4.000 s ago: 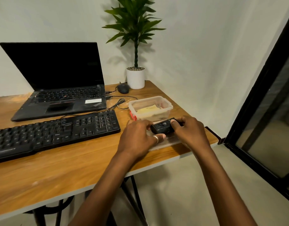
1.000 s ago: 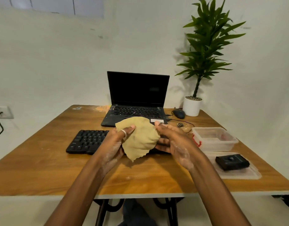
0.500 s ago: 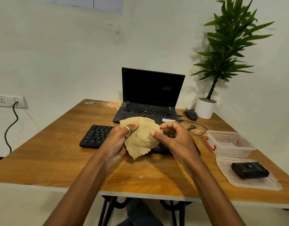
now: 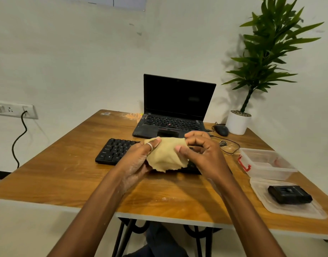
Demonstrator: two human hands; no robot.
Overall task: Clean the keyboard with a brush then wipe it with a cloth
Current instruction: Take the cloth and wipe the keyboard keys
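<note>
Brush lying on lid, nearest | left hand and right hand both pinching cloth just above keyboard on worktop | cloth now coming out of container: brushing seemingly ending, wiping beginning | cloth and hands hiding keyboard's right half.

The left hand and right hand are no longer on the black brush, which now lies by itself on the clear lid at the right edge of the worktop. The yellow cloth is out of the clear container and hangs between both hands above the keyboard. Within the last second the right hand comes from behind the cloth to pinch its right edge, and the cloth's top edge is now stretched wider between the hands. The head view has swung left and now faces the laptop.
</note>
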